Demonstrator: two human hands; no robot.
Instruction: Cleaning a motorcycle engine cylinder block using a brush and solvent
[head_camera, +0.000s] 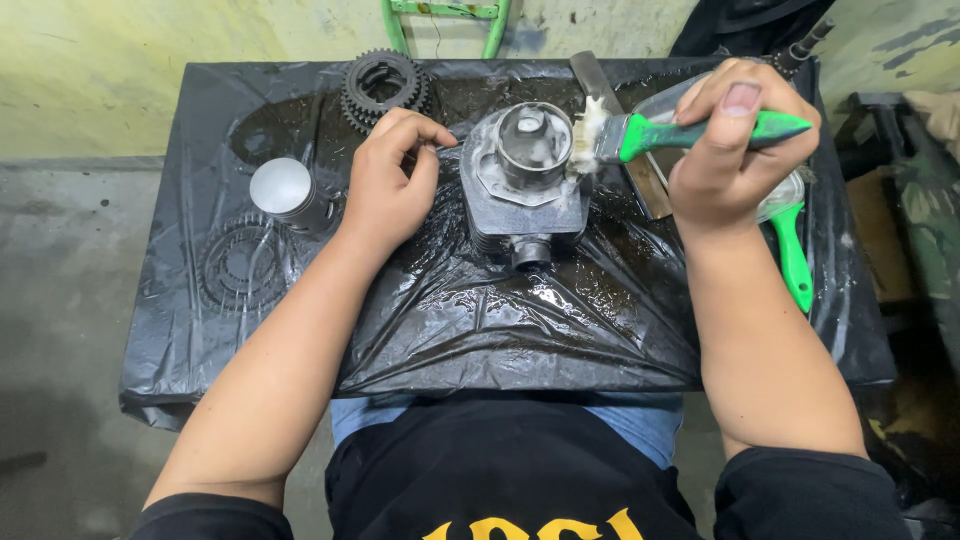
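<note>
A grey metal engine cylinder (520, 185) stands in the middle of a table covered in wet black plastic sheet (450, 320). My right hand (735, 135) grips a green-handled paintbrush (700, 133); its white bristles touch the cylinder's upper right rim. My left hand (392, 180) rests on the sheet just left of the cylinder, fingers curled loosely, holding nothing that I can see.
A silver piston (285, 192) stands at the left, a dark gear (383, 85) at the back left, another gear (240, 265) under the sheet. A clear dish with a second green-handled tool (795, 255) lies at the right. A green frame (445, 20) stands behind the table.
</note>
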